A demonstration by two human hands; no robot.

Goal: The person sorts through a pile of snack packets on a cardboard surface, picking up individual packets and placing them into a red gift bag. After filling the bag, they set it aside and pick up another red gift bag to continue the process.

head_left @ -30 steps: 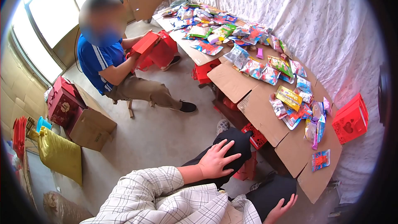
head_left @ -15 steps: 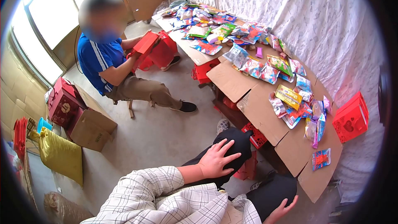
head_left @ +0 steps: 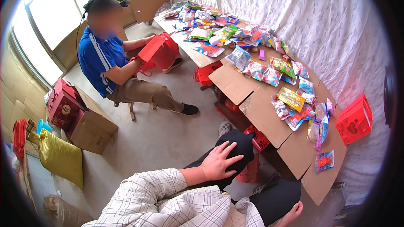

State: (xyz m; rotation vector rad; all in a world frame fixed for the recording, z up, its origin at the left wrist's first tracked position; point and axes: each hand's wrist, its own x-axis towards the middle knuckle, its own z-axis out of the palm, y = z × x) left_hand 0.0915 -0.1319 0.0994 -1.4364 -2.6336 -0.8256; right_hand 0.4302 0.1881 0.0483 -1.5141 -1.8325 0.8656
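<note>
My left hand (head_left: 221, 161) rests on my left knee, palm down with its fingers spread and nothing in them. At the outer side of my right thigh (head_left: 275, 199) is my right hand (head_left: 291, 214), loosely curved; its lower part is cut off by the frame, and no object shows in it. Nearest to it on the cardboard-covered table (head_left: 290, 153) lies a small blue-and-red snack packet (head_left: 325, 161). A cluster of snack packets, including a yellow packet (head_left: 291, 99), lies farther up the table.
To the left a seated person in a blue shirt (head_left: 94, 54) handles a red gift bag (head_left: 152, 48). Snack packets (head_left: 202, 33) heap at the table's far end. A red heart-patterned bag (head_left: 354, 120) stands beyond the right edge. Cardboard box (head_left: 94, 132) and yellow sack (head_left: 61, 159) stand left.
My right hand has turned and drawn its fingers closer together beside the thigh. My left hand stays on the knee. The other person's head has lifted, and the red bag has tilted in their hands.
</note>
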